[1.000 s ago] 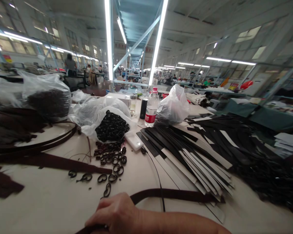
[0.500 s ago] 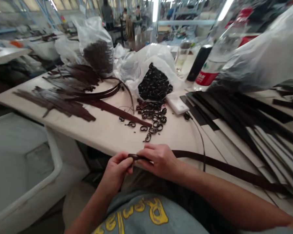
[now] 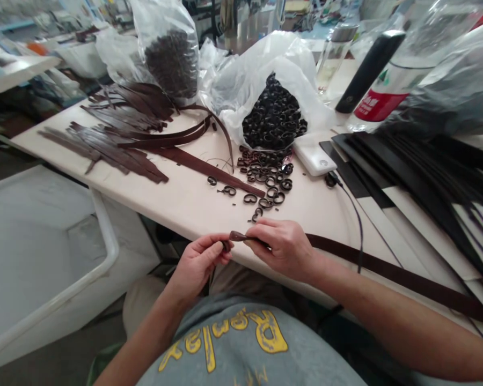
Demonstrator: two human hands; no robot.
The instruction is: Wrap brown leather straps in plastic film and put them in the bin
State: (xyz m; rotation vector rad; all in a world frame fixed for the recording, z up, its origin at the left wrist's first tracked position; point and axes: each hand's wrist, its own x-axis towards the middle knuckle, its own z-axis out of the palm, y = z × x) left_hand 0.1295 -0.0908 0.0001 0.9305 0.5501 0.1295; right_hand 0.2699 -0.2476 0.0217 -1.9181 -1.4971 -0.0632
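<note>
In front of the table's near edge, my right hand (image 3: 284, 246) pinches a dark brown leather strap (image 3: 346, 256) close to its end. The strap's folded or curled tip (image 3: 237, 236) sticks out toward my left hand (image 3: 201, 262). My left fingers are closed on a small dark buckle (image 3: 226, 245), mostly hidden by the thumb and fingertips. The strap's length runs right under my forearm across the table. Just beyond my hands lie loose black rounded buckles (image 3: 265, 202), spilling from a white plastic bag (image 3: 314, 104) full of them.
Brown leather strips (image 3: 116, 147) lie at the left, below a clear bag of dark pieces (image 3: 171, 64). A white power bank (image 3: 314, 158) with a cable, a black flask (image 3: 370, 69) and a bottle (image 3: 380, 104) stand right. Black strips (image 3: 410, 161) are stacked there. A white bin (image 3: 108, 230) stands lower left.
The strap tip and the small dark buckle, close together between my fingers before, now show apart. The view has tilted downward, and the table things appear shifted right and up.
</note>
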